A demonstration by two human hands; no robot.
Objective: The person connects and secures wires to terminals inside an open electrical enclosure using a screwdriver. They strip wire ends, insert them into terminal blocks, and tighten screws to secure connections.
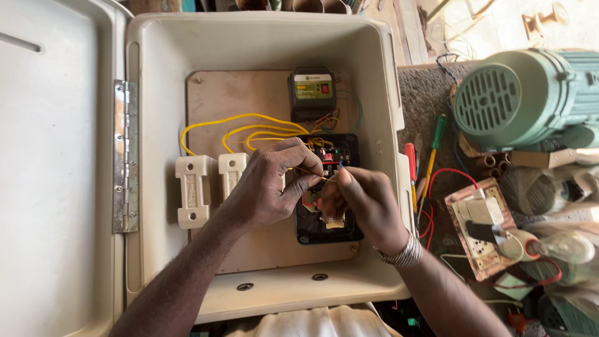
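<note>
We hold both hands together over the black switch unit (327,187) in the middle of the open cream box (262,37). Our left hand (271,184) has its thumb and forefinger pinched shut on a thin yellow wire (249,118), gripping it just where the wire comes down to the unit. Our right hand (362,206) meets that pinch from the other side, its fingers curled tight round a small tool with a blue tip (341,164); the rest of the tool is hidden, so we cannot tell what kind it is. The two fingertips nearly touch, with the end of the wire between them.

Up from the grip, the yellow wire loops away across the wooden backboard (237,93) and a small black box with a green label (311,92) sits above. To the left of our left hand stand two cream fuse holders (196,190), the nearer one partly under our knuckles. Left of those, the hinged lid (56,175) lies open flat. A metal bracelet (402,253) circles our right wrist. To the right of our right hand, outside the box wall, lie screwdrivers (430,162) with red and green handles, a red wire (449,175), a socket board (480,228) and, farther up, a green motor (524,97).
</note>
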